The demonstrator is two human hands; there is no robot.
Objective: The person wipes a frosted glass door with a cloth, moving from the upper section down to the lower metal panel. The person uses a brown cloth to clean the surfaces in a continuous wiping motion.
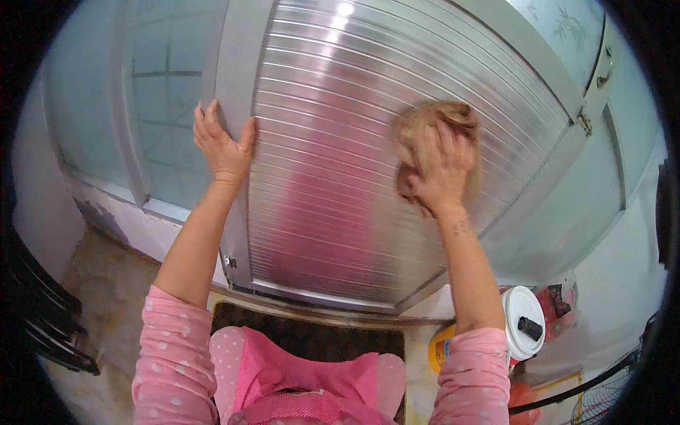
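A tan cloth (462,114) is bunched against the ribbed, shiny door panel (329,186), on its right half. My right hand (443,162) presses on the cloth with spread fingers; the cloth's edges look slightly blurred. At the panel's left side, my left hand (226,143) rests on the grey metal door frame (239,69), its thumb on the edge near the panel and its fingers around the other edge. Nothing else shows in that hand. A pink reflection runs down the panel between my hands.
A dark mat (308,332) lies at the foot of the door. At the lower right stand a white-lidded bucket (523,311) with a black object on it and a yellow container (440,348). Frosted panes (170,122) flank the door. A fan's wire guard (605,393) is at the lower right.
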